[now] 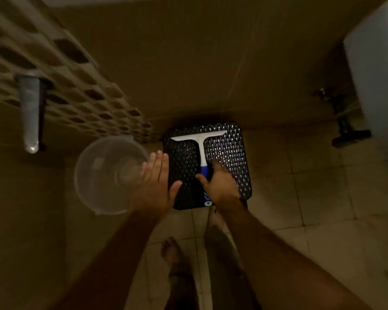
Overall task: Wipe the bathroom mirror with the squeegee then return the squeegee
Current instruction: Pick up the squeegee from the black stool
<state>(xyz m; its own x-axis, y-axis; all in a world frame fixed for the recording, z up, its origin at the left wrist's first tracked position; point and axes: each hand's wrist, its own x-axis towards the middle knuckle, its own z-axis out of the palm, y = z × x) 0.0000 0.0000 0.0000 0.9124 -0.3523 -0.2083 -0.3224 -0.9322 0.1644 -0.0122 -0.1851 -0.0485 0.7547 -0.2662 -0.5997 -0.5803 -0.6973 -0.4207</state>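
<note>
The squeegee (200, 151) is laid flat on a black woven stool (233, 157), its blade near the far edge. Its blue grip is covered by the right hand (219, 186); whether the fingers are curled round it cannot be told. The left hand (155, 182) is held flat, fingers straight, between the stool's left edge and a clear bucket (103, 175). Bare tiled floor (300, 186) is seen to the right.

squeegee (201, 144): white, blue handle | stool (230, 153): black woven | bucket (103, 175): clear | floor (311, 186): beige tiles
</note>
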